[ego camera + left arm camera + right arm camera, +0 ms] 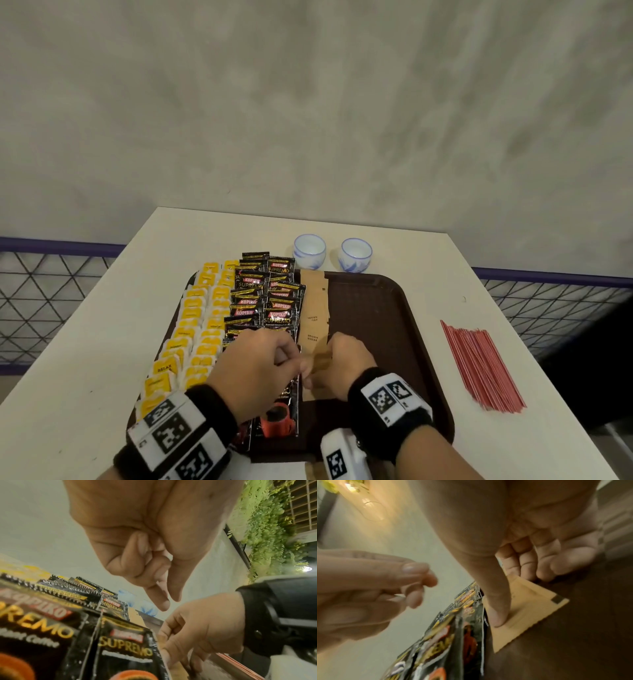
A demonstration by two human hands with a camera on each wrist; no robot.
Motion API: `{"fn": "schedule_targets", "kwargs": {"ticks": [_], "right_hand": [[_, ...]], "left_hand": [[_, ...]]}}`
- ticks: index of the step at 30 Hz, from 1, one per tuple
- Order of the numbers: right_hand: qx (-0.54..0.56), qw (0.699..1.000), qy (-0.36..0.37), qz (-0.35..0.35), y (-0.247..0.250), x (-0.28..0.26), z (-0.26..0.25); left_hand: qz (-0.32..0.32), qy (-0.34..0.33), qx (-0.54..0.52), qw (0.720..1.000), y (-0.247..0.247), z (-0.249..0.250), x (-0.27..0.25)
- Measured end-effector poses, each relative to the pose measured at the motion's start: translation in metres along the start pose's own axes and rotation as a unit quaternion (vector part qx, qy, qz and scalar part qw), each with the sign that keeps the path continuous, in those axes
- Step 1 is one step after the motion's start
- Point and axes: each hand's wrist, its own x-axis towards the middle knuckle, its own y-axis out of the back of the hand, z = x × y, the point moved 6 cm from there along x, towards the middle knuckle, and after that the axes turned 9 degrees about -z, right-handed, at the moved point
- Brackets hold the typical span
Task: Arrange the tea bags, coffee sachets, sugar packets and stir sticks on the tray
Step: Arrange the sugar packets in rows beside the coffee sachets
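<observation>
Pinning sugar packet [527, 607] under right hand [346, 366] thumb, left hand [253, 370] curled, empty

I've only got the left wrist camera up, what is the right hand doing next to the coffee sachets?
Observer: The right hand holds a sugar packet flat on the tray, beside the coffee sachets.
Operator: Are the stir sticks on the tray yet?
Observer: No, the red stir sticks lie in a pile on the table, right of the tray.
Operator: And the tea bags?
Observer: The yellow tea bags lie in two columns on the tray's left side.
</observation>
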Motion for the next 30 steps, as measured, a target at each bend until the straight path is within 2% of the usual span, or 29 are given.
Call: {"fn": "schedule_targets", "kwargs": {"ticks": [6,9,13,17,20,23,27,30], "right_hand": [[0.095,0.993,0.002,0.066,0.015,0.014,0.01],[0.113,0.992,0.004,0.063,0.015,0.02,0.005],[0.092,0.993,-0.008,0.072,0.02,0.029,0.0],[0.102,0.992,-0.009,0.079,0.021,0.032,-0.001],[0.117,0.99,-0.008,0.072,0.019,0.034,0.003],[0.127,0.99,0.005,0.064,0.02,0.034,0.008],[0.064,0.992,0.06,0.087,0.029,0.035,0.004],[0.025,0.993,0.059,0.097,0.036,0.039,-0.001]], "left_hand": [[0.033,-0.014,-0.026,0.999,0.012,-0.004,-0.007],[0.014,-0.016,-0.021,1.0,0.009,-0.005,-0.008],[-0.058,-0.065,0.087,0.992,-0.013,0.007,-0.01],[-0.123,-0.103,0.218,0.963,-0.04,0.021,-0.01],[-0.136,-0.084,0.317,0.935,-0.045,0.027,-0.001],[-0.156,-0.046,0.368,0.915,-0.047,0.027,0.008],[-0.165,-0.007,0.38,0.91,-0.048,0.024,0.013],[-0.163,0.005,0.369,0.915,-0.047,0.024,0.014]]}}
